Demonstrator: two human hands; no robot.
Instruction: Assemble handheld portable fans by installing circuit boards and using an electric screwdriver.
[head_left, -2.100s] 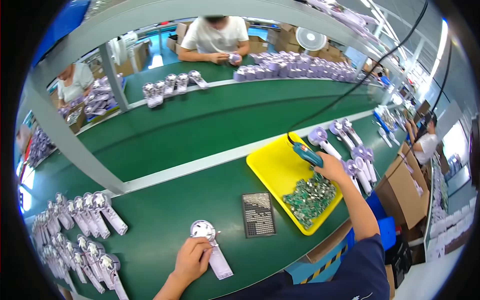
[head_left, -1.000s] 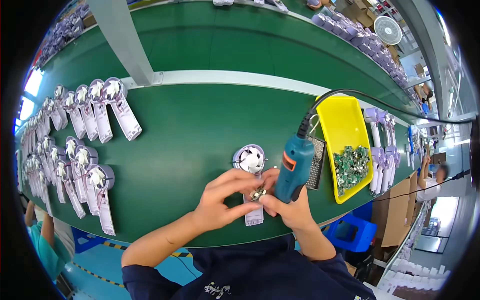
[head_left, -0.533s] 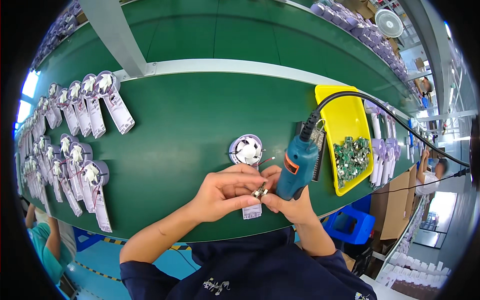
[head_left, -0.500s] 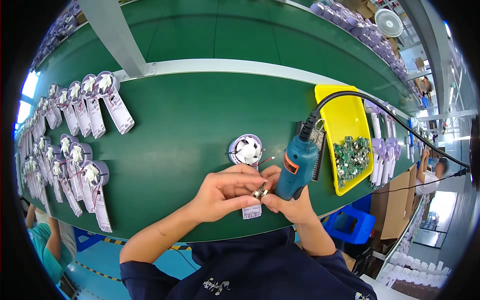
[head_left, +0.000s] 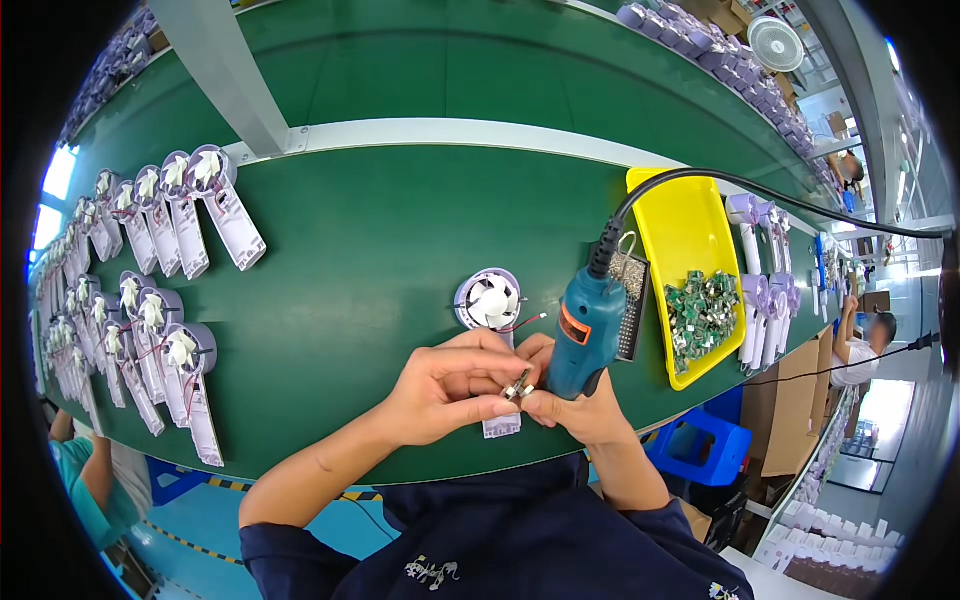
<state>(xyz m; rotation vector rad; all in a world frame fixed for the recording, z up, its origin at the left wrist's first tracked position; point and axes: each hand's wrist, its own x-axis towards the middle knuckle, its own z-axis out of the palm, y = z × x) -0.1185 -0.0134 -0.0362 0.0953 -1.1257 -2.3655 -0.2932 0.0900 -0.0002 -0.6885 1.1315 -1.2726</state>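
My left hand (head_left: pixel 440 388) pinches a small circuit board (head_left: pixel 517 388) with pale connectors between thumb and fingers. There may be more than one board; the fingers partly hide it. My right hand (head_left: pixel 592 408) is wrapped round a teal electric screwdriver (head_left: pixel 588 325), its cable end pointing up. The right thumb and fingertips meet the left ones at the board. Beneath both hands lies a handheld fan half (head_left: pixel 490 297), with white blades in a lilac ring and a red wire sticking out. My hands cover the middle of its white handle (head_left: pixel 503 425).
A yellow tray (head_left: pixel 697 215) with several green circuit boards (head_left: pixel 702 318) stands right of the screwdriver. Between them sits a dark box of screws (head_left: pixel 632 285). Rows of fan halves (head_left: pixel 192 350) line the left side. A black cable (head_left: pixel 780 185) arches over the tray. A person (head_left: pixel 865 350) is at far right.
The screwdriver has shifted slightly left, uncovering more of the screw box, and its cable has moved. Both hands keep their hold at the circuit board.
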